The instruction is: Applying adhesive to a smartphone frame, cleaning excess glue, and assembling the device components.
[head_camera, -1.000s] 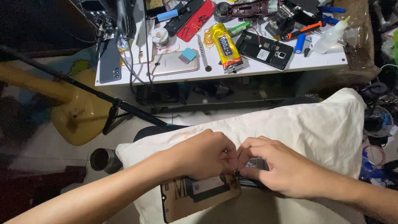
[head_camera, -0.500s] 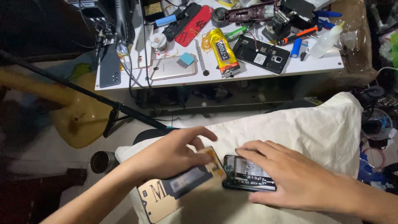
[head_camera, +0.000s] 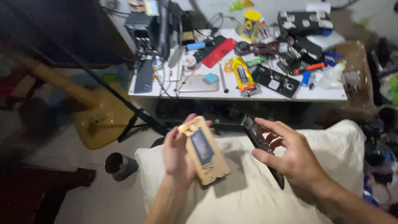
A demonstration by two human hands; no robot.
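A: What does each hand have?

B: The left hand holds a tan cardboard-coloured panel with a dark window in its middle, fingers wrapped behind it and thumb at its near edge, so it is pinched and tilted up toward the camera. The right hand grips a dark phone body edge-on, thumb along the lower side, the other fingers curled over the top and slightly spread.

A: Where do the two parts sit?

B: Both are lifted above the cream pillow on the lap, apart from each other: the panel at about 9 o'clock from the phone body, with a gap between them. The white surface lies at 12 o'clock, crowded with tools, a yellow tube, a red flat case and an open dark phone back.

A: How would you handle the parts well here?

B: I'd judge that holding by the edges is right; fingertips should stay off the dark window and any exposed inside face. Keeping both low over the pillow means a slip lands soft. The phone body is blurred, so I cannot tell which face points up.
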